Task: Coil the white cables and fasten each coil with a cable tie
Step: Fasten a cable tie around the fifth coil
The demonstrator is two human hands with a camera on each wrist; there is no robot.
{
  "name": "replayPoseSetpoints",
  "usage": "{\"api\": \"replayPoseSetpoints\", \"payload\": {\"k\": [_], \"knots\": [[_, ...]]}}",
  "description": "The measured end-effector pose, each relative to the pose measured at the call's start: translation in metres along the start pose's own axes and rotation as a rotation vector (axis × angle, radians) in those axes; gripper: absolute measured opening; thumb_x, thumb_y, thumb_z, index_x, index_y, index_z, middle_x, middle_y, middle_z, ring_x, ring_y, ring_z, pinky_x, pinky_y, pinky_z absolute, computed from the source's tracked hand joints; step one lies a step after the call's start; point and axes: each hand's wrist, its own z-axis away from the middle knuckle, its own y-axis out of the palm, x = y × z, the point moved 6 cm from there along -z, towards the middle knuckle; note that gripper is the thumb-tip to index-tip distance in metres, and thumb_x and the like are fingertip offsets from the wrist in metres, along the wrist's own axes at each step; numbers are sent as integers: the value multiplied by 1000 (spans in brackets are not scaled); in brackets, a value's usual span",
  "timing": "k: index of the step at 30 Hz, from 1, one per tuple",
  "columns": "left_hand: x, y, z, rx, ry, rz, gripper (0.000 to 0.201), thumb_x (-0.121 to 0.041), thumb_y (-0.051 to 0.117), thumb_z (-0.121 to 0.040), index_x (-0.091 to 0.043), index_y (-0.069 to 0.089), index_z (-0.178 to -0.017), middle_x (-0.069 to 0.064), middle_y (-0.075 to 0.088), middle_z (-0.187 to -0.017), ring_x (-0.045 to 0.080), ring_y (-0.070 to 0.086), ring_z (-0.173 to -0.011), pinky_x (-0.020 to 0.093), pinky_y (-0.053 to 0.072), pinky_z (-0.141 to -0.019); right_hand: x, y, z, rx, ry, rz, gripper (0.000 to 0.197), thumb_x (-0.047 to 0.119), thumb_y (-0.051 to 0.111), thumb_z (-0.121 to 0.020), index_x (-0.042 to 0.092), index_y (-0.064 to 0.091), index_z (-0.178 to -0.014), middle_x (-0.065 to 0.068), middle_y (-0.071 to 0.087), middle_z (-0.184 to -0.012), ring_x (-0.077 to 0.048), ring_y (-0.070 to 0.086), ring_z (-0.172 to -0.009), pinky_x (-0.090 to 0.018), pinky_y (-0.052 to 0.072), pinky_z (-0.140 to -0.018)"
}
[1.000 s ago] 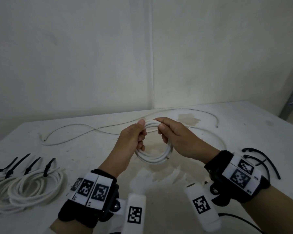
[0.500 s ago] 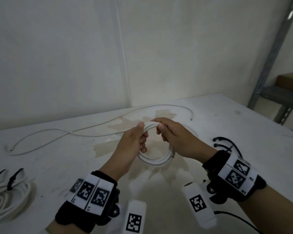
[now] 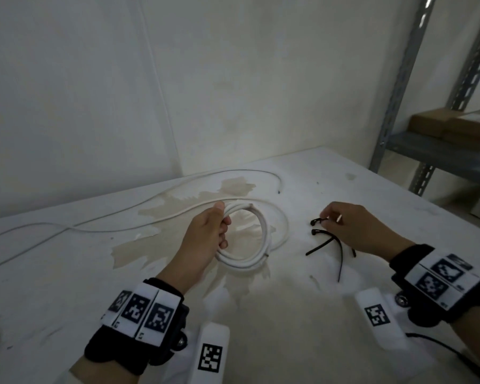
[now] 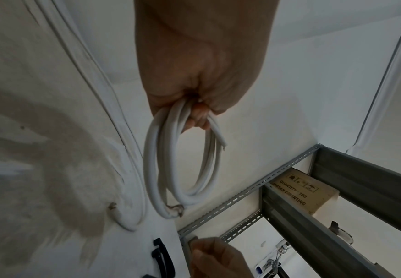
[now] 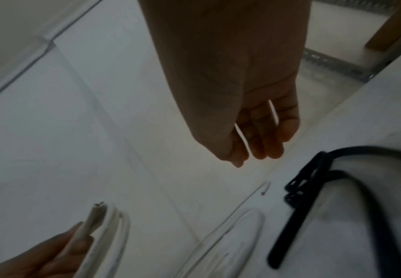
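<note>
White coil (image 3: 245,239) gripped in left hand (image 3: 205,239); right hand (image 3: 349,227) loosely curled, fingertips at cable ties (image 3: 327,239).

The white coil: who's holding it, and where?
The left hand grips the white coil at its top left. The right hand reaches the black cable ties.

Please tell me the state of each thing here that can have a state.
Coiled cable: wound, not yet tied, gripped by left hand.
Loose cable: uncoiled on table.
Cable ties: unfastened, on table.
Right hand: fingers at a tie; grip unclear.
</note>
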Motion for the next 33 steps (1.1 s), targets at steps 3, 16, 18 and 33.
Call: {"api": "replayPoseSetpoints", "payload": {"k": [3,16,18,33], "knots": [[3,5,-4,-10,-5,-13,39,-31,36,-99,-11,49,-69,-3,34,-56,8,34,-46,17,34,-45,-25,6,-4,118,114,176,7,20,54,-91,14,51,-89,-4,52,-93,-17,48,-79,-19,35,-59],[3,-6,-7,-68,-7,-15,39,-29,35,-99,-9,48,-68,-3,33,-55,11,33,-49,15,34,-44,-23,15,-15,164,236,188,9,4,59,-83,3,56,-92,-8,52,-92,-23,58,-76,-20,41,-56],[2,-11,-6,-82,-5,-18,39,-28,35,-99,-10,48,-68,-3,33,-55,11,33,-49,15,34,-44,-14,15,-16,159,227,141,7,4,60,-82,5,55,-87,-7,53,-89,-21,59,-68,-23,45,-57],[2,-50,4,-120,0,11,39,-30,36,-99,-9,49,-69,-5,34,-53,9,35,-46,20,35,-48,24,22,-17,162,185,352,39,19,57,-87,5,52,-123,-10,52,-128,-24,53,-113,-26,41,-88]]}}
